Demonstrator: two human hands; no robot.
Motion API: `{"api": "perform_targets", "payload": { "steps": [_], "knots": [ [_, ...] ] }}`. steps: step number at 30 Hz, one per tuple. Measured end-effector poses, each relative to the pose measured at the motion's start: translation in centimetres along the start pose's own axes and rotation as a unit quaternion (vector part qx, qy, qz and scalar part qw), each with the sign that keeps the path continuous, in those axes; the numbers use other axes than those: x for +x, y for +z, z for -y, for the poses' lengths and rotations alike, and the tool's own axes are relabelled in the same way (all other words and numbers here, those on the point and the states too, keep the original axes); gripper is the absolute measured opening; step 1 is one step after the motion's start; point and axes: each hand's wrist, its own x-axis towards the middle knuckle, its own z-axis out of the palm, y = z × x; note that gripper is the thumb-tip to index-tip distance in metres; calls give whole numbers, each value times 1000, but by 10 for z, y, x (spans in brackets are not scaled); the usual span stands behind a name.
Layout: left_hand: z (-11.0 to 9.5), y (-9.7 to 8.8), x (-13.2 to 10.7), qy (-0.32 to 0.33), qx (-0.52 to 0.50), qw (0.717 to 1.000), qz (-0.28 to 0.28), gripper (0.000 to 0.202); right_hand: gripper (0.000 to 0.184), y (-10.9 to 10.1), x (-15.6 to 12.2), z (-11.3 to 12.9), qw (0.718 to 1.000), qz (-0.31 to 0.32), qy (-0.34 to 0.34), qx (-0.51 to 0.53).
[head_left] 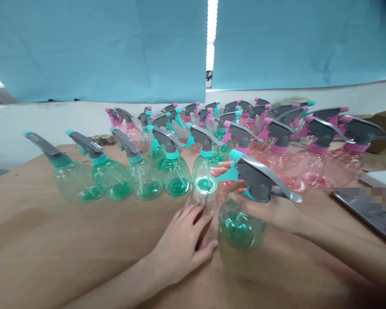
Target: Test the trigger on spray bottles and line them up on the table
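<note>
A green spray bottle (242,223) with a grey head and turquoise nozzle and trigger is gripped around its neck by my right hand (273,210). Its nozzle points to the left, and the bottle partly hides my palm and fingers. Just left of it, my left hand (189,234) rests palm down on the wooden table (93,253), fingers spread and holding nothing. Beyond my hands stands a front row of green spray bottles (176,176), the rightmost one (206,171) close behind my fingertips. Pink spray bottles (283,165) stand behind my right hand.
More pink and green spray bottles crowd the back of the table. A phone (369,219) lies at the right edge, near a white object (381,178). A brown cardboard box (384,128) sits at the back right. Blue curtains (99,51) hang behind the table.
</note>
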Motion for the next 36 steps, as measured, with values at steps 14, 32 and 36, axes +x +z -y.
{"api": "perform_targets", "payload": {
  "steps": [14,32,36],
  "knots": [
    [1,2,-1,1,0,1000,-6,52,7,3,0,-6,1000,-7,8,-14],
    [1,2,-1,5,3,1000,-9,51,11,2,-2,-9,999,-15,-28,-34],
    [1,1,0,3,2,1000,-7,50,14,1,-5,-11,1000,14,-3,-13]
  ]
}}
